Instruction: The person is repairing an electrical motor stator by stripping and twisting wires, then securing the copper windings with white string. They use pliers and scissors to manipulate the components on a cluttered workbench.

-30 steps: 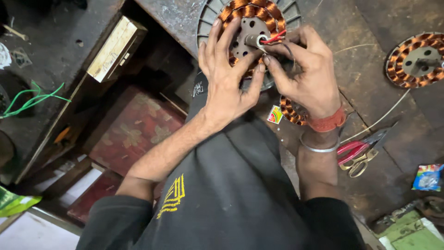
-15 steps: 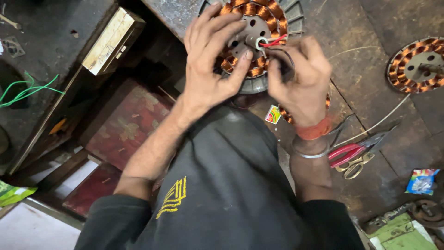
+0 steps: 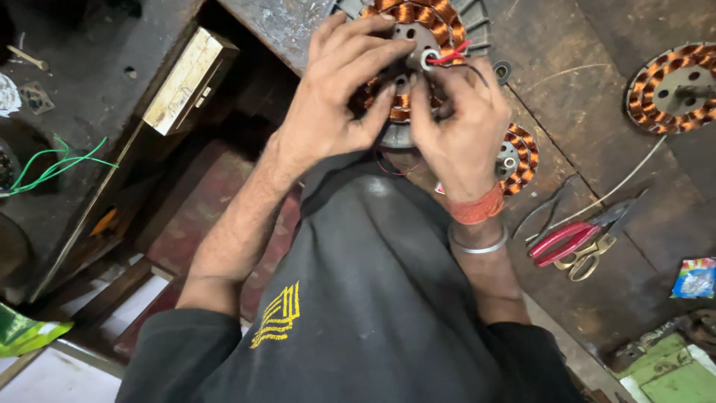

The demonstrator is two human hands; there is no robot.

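A round motor stator [image 3: 440, 26] with copper wire coils rests on the dark workbench [image 3: 597, 112] in front of me. My left hand [image 3: 339, 97] lies over its left side, fingers spread across the grey metal hub. My right hand [image 3: 459, 123] grips the stator's near right side, with fingers pinching the red and black wires [image 3: 451, 56] that come out of the centre hole. An orange thread and a metal bangle [image 3: 477, 242] circle my right wrist.
A second copper-wound stator [image 3: 675, 89] lies at the far right, a smaller one [image 3: 518, 157] beside my right hand. Red-handled pliers [image 3: 567, 239] and scissors [image 3: 589, 261] lie right of my wrist. A wooden block [image 3: 186, 82] and green wire [image 3: 52, 164] sit to the left.
Both hands have shifted on the stator: the left hand slid further over the hub, and the right hand moved up close to the centre wires. The view moved slightly.
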